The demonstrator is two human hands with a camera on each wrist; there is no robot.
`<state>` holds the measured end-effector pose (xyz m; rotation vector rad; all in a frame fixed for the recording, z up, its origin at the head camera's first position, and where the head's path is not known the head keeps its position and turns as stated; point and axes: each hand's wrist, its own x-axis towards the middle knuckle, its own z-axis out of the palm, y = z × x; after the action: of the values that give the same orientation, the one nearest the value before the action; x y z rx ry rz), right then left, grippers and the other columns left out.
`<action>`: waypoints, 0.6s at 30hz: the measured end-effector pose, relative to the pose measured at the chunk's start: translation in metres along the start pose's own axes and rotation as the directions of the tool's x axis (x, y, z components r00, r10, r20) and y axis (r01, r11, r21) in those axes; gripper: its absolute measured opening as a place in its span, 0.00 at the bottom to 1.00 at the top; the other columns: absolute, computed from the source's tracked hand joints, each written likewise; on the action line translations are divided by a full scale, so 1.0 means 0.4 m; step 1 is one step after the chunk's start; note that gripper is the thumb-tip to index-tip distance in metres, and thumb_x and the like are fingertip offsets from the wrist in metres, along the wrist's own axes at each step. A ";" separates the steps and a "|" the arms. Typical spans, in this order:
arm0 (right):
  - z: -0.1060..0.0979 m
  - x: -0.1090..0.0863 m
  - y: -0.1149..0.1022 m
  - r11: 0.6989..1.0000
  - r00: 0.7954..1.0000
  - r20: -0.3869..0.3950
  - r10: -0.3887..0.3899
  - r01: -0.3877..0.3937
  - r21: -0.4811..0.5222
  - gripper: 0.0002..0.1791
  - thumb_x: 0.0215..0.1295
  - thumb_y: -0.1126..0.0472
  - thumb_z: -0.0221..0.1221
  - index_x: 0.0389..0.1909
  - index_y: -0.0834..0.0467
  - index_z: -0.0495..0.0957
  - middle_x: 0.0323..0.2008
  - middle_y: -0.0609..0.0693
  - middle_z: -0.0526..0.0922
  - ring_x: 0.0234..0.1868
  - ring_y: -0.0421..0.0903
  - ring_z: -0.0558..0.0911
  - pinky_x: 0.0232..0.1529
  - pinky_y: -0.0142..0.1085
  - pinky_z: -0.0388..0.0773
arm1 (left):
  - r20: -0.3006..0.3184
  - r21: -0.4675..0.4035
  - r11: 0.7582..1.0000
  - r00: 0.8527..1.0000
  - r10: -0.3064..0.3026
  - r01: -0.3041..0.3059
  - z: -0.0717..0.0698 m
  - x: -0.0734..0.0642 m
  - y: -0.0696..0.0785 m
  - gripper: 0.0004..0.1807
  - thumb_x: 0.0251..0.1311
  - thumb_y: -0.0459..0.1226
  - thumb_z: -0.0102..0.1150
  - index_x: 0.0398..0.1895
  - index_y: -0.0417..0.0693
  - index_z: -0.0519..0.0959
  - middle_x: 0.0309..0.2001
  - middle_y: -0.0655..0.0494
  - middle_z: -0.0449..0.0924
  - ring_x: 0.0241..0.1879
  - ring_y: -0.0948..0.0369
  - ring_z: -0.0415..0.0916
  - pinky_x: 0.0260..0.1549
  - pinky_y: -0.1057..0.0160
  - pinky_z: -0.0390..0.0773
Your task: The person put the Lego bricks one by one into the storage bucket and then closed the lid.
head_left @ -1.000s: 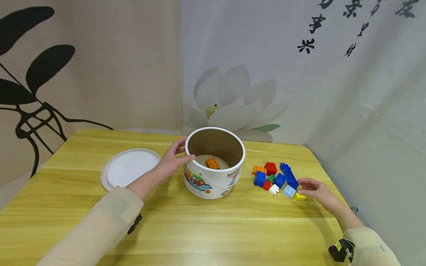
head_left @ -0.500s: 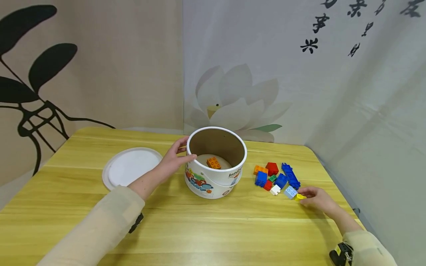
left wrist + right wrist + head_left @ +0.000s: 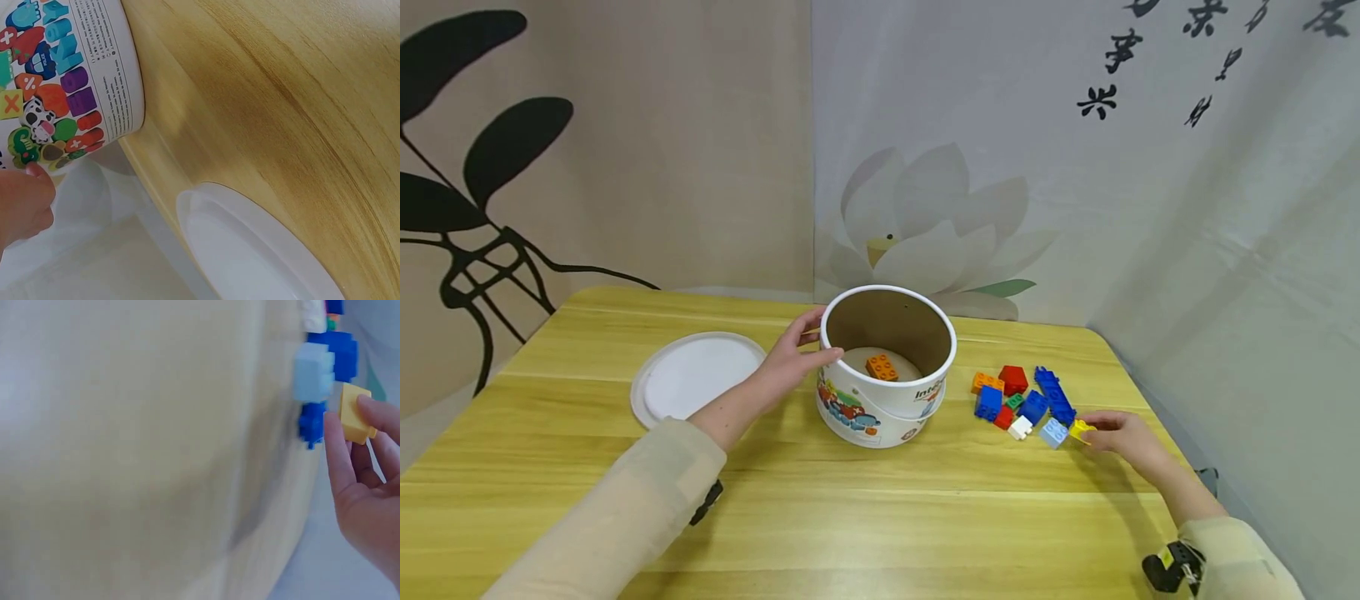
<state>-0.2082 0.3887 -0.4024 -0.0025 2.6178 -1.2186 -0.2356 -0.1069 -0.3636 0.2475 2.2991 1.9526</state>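
In the head view a white round toy bucket point(image 3: 880, 429) with printed pictures stands lidless on the table, one orange brick point(image 3: 881, 367) lying inside. My left hand point(image 3: 790, 358) steadies it from the left, thumb at the rim and fingers along the side. At the right, my right hand point(image 3: 1127, 440) pinches a yellow brick point(image 3: 1081, 430) between thumb and fingers. The right wrist view shows that yellow brick point(image 3: 355, 415) raised above the table. Close beside it are a light blue brick point(image 3: 1054, 432) and a long blue piece point(image 3: 1055, 396).
Left of the bucket lies its white lid point(image 3: 700, 375). Between the bucket and my right hand sit a red brick point(image 3: 1013, 380), an orange brick point(image 3: 987, 382), a white brick point(image 3: 1020, 427) and several blue, green and red ones. Curtains hang behind and to the right.
My right hand has closed its fingertips on the yellow brick and moved it slightly up and away from the light blue one. The left hand and bucket keep their place.
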 end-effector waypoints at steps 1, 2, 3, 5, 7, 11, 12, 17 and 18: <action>-0.003 0.001 -0.010 1.000 1.000 -0.006 -0.008 0.008 0.001 0.28 0.63 0.62 0.57 0.58 0.76 0.66 0.51 0.66 0.77 0.37 0.42 0.83 0.42 0.39 0.81 | -0.002 0.000 1.000 1.000 -0.003 0.003 0.000 0.000 0.001 0.39 0.59 0.37 0.58 0.72 0.49 0.52 0.70 0.46 0.54 0.67 0.47 0.53 0.63 0.44 0.62; -0.006 0.004 -0.020 1.000 1.000 -0.006 -0.020 0.020 0.004 0.28 0.63 0.61 0.57 0.58 0.76 0.65 0.52 0.67 0.76 0.37 0.42 0.84 0.43 0.40 0.81 | -0.004 -0.001 1.000 1.000 -0.005 0.005 0.000 0.001 0.001 0.39 0.59 0.37 0.59 0.72 0.50 0.51 0.70 0.46 0.54 0.67 0.47 0.53 0.63 0.44 0.62; -0.009 0.006 -0.030 0.999 0.999 -0.009 -0.031 0.031 0.008 0.28 0.64 0.61 0.57 0.59 0.76 0.65 0.53 0.67 0.76 0.38 0.43 0.84 0.44 0.41 0.81 | -0.006 -0.002 1.000 1.000 -0.008 0.007 0.000 0.001 0.001 0.39 0.59 0.37 0.59 0.72 0.50 0.51 0.70 0.46 0.54 0.67 0.47 0.53 0.63 0.44 0.62; -0.017 0.012 -0.053 0.999 0.999 -0.005 -0.050 0.050 0.021 0.29 0.64 0.61 0.57 0.59 0.76 0.65 0.53 0.65 0.75 0.39 0.43 0.84 0.46 0.43 0.80 | -0.005 -0.005 1.000 1.000 -0.007 0.007 0.000 0.002 0.000 0.39 0.59 0.36 0.58 0.72 0.49 0.51 0.70 0.46 0.54 0.67 0.47 0.53 0.63 0.44 0.61; -0.024 0.020 -0.076 0.997 0.998 -0.002 -0.064 0.064 0.036 0.29 0.64 0.60 0.56 0.59 0.76 0.64 0.52 0.61 0.76 0.40 0.42 0.84 0.48 0.43 0.80 | -0.005 -0.010 1.000 1.000 -0.011 0.011 0.000 0.002 -0.001 0.39 0.59 0.36 0.59 0.71 0.50 0.52 0.70 0.46 0.54 0.67 0.47 0.53 0.63 0.43 0.61; -0.040 0.036 -0.127 0.995 0.997 -0.002 -0.080 0.080 0.056 0.30 0.64 0.59 0.57 0.61 0.74 0.63 0.53 0.53 0.76 0.40 0.36 0.84 0.47 0.37 0.80 | -0.003 -0.004 1.000 1.000 -0.006 0.006 0.001 0.001 -0.003 0.39 0.58 0.37 0.59 0.72 0.50 0.52 0.70 0.46 0.54 0.67 0.47 0.53 0.63 0.44 0.62; -0.042 0.041 -0.141 0.994 0.996 -0.002 -0.090 0.090 0.064 0.30 0.64 0.59 0.57 0.61 0.75 0.63 0.53 0.53 0.76 0.40 0.36 0.83 0.47 0.35 0.80 | -0.005 -0.003 1.000 1.000 -0.007 0.006 0.001 0.001 -0.003 0.40 0.58 0.37 0.59 0.72 0.50 0.52 0.70 0.46 0.54 0.67 0.47 0.53 0.63 0.44 0.62; -0.047 0.061 -0.211 0.987 0.992 -0.006 -0.123 0.122 0.106 0.31 0.64 0.60 0.57 0.61 0.76 0.62 0.45 0.44 0.77 0.39 0.34 0.83 0.43 0.30 0.80 | -0.005 0.003 1.000 1.000 -0.006 0.006 0.002 0.001 -0.004 0.39 0.58 0.37 0.59 0.72 0.50 0.52 0.70 0.46 0.54 0.67 0.47 0.53 0.63 0.43 0.62; -0.047 0.064 -0.225 0.985 0.992 -0.006 -0.130 0.130 0.114 0.31 0.64 0.61 0.57 0.61 0.76 0.62 0.43 0.41 0.77 0.38 0.33 0.83 0.43 0.29 0.80 | -0.005 0.004 1.000 1.000 -0.007 0.007 0.002 0.002 -0.005 0.39 0.59 0.37 0.59 0.72 0.50 0.52 0.70 0.47 0.54 0.67 0.47 0.53 0.63 0.43 0.61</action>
<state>-0.2468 0.3418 -0.3290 -0.1552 2.5777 -1.4094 -0.2362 -0.1065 -0.3655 0.2354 2.3042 1.9476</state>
